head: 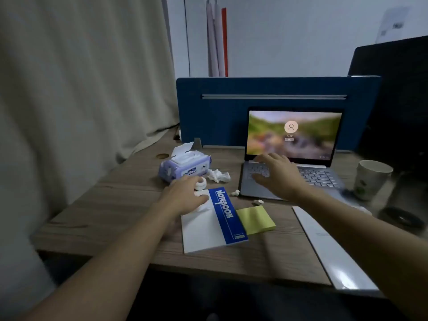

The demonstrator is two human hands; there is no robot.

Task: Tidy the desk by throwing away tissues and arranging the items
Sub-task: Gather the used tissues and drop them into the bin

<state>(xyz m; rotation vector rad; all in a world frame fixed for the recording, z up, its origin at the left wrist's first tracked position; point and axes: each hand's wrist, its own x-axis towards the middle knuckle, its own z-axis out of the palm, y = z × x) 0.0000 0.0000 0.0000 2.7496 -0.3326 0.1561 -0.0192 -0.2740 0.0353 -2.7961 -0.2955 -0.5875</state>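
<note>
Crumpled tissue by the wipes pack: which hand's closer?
Left. The left hand lies just in front of the crumpled tissue, beside the wipes pack. The right hand is farther off, over the laptop keyboard.

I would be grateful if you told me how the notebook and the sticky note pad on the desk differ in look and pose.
The notebook is white with a blue band bearing its title; the sticky note pad is plain yellow-green. The notebook is the larger, and its blue edge overlaps the pad's left side. The left hand rests on the notebook; nothing touches the pad. Both lie flat on the desk.

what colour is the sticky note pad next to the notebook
Yellow-green. The sticky note pad shows in the head view, beside the notebook.
</note>
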